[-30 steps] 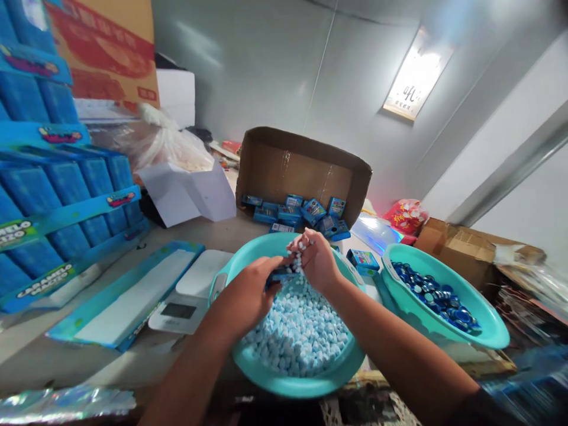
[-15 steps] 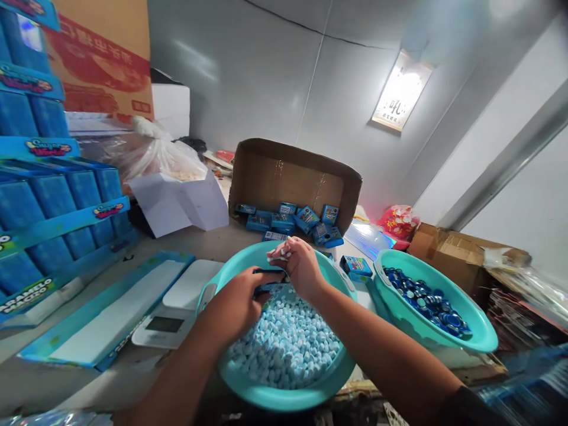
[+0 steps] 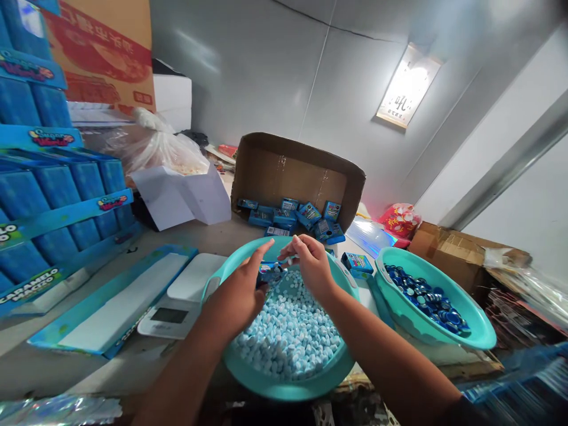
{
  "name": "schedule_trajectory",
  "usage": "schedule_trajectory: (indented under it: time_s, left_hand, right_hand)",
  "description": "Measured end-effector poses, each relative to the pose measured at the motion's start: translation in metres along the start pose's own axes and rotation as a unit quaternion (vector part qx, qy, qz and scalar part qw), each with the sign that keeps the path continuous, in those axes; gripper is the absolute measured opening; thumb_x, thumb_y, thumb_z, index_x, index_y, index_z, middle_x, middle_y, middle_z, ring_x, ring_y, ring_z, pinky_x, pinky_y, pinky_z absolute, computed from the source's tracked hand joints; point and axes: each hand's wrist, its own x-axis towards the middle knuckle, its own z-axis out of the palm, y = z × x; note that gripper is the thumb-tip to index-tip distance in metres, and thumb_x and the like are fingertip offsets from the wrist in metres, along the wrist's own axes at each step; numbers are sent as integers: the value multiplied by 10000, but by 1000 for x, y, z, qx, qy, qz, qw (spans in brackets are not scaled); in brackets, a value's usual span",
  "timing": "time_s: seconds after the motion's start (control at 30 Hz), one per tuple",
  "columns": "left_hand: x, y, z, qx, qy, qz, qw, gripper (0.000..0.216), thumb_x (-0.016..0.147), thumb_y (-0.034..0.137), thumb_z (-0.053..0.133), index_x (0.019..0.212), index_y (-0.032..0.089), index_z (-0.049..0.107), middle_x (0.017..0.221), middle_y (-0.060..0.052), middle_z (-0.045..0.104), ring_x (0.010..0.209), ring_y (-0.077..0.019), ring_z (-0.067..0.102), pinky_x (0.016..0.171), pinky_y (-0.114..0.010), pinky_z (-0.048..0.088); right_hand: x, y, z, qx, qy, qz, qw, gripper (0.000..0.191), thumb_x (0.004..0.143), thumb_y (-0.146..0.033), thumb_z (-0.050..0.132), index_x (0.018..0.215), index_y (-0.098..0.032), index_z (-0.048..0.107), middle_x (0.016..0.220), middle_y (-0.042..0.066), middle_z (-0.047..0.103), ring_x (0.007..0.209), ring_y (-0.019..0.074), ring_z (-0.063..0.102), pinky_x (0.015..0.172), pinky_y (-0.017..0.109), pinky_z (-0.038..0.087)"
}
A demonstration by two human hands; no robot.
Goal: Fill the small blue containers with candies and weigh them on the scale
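Observation:
A teal basin (image 3: 284,381) in front of me is full of small pale blue and white tablets (image 3: 290,334). Over its far side my left hand (image 3: 237,296) grips a small blue box (image 3: 268,273), index finger stretched forward. My right hand (image 3: 310,263) is closed beside it, pinching a few white tablets at the box's top. A second teal basin (image 3: 465,337) to the right holds dark blue round caps (image 3: 426,299).
An open cardboard carton (image 3: 297,171) lying on its side holds several small blue boxes. A white scale (image 3: 181,302) and a flat blue tray (image 3: 110,307) lie to the left. Stacked blue display boxes (image 3: 53,195) stand at far left, a brown box (image 3: 461,248) at right.
My right hand held a heap of tablets above the box, then lowered onto it; now only a few remain at its fingertips. My left index finger has straightened.

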Motion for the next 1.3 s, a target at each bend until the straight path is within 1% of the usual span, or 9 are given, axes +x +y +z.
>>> schedule_trajectory:
  time_s: [0.2, 0.4, 0.57, 0.67, 0.77, 0.87, 1.07, 1.17, 1.3]
  left_hand:
    - [1, 1, 1, 10, 6, -1, 1000, 717, 827, 182, 527, 1498, 290, 297, 1452, -63, 513, 1273, -266, 541, 1046, -387, 433]
    - [2, -3, 5, 12, 13, -25, 1000, 814, 825, 197, 553, 1539, 277, 171, 1407, -110, 544, 1198, -267, 597, 989, -371, 462]
    - [2, -6, 8, -19, 9, -41, 999, 922, 846, 204, 522, 1556, 250, -65, 1406, -134, 548, 1125, -228, 638, 923, -324, 477]
    - [3, -5, 7, -31, 14, -43, 999, 960, 847, 223, 525, 1550, 237, -130, 1352, -132, 591, 1101, -231, 648, 908, -318, 477]
    - [2, -4, 5, -29, 26, -63, 997, 957, 841, 238, 523, 1558, 247, -111, 1329, -145, 607, 1066, -255, 667, 894, -340, 481]
    - [2, -3, 3, -12, 35, -82, 996, 954, 833, 253, 534, 1565, 251, -78, 1374, -162, 576, 1088, -282, 663, 882, -361, 486]
    - [6, -4, 5, -10, 55, -101, 993, 951, 833, 235, 561, 1559, 279, -53, 1371, -140, 582, 1131, -289, 643, 890, -367, 481]
    - [6, -5, 6, -10, 45, -104, 994, 938, 836, 220, 560, 1558, 291, -35, 1388, -143, 565, 1151, -286, 633, 895, -365, 480]
    - [6, -7, 6, -20, 52, -86, 995, 907, 843, 236, 561, 1561, 293, 10, 1354, -130, 592, 1116, -272, 650, 892, -357, 487]
  right_hand:
    - [4, 7, -4, -104, -31, -15, 994, 392, 821, -547, 659, 676, -188, 596, 647, 5, 585, 545, 135, 592, 449, 228, 534]
    - [1, 7, -1, -102, -69, 0, 992, 348, 817, -534, 679, 788, -192, 626, 689, 1, 590, 608, 155, 617, 430, 218, 519]
    - [-1, -1, -5, -135, -99, -67, 984, 432, 897, -465, 627, 1267, -244, 604, 931, 12, 634, 685, 129, 584, 537, 217, 490]
    - [-2, -7, -9, -195, -112, -104, 969, 507, 951, -483, 548, 1409, -269, 517, 1015, 25, 628, 870, 162, 587, 813, 295, 504]
    - [-4, -8, -11, -250, -177, -96, 947, 483, 1004, -541, 400, 1379, -282, 561, 1167, 59, 609, 1146, 214, 529, 1061, 394, 372]
    - [-2, -5, -13, -263, -200, -71, 941, 502, 1032, -540, 283, 1339, -294, 596, 1310, 66, 548, 1236, 224, 477, 1101, 415, 321]
    - [11, 9, -20, -356, -149, -72, 920, 191, 916, -330, 602, 924, -234, 767, 883, 41, 616, 774, 169, 560, 700, 296, 433]
    - [13, 12, -23, -379, -139, -84, 911, 159, 871, -254, 652, 766, -226, 768, 751, 19, 593, 680, 150, 519, 633, 280, 387]
    - [9, 12, -20, -351, -104, -81, 927, 134, 841, -239, 667, 762, -233, 775, 715, 9, 624, 629, 142, 513, 602, 273, 378]
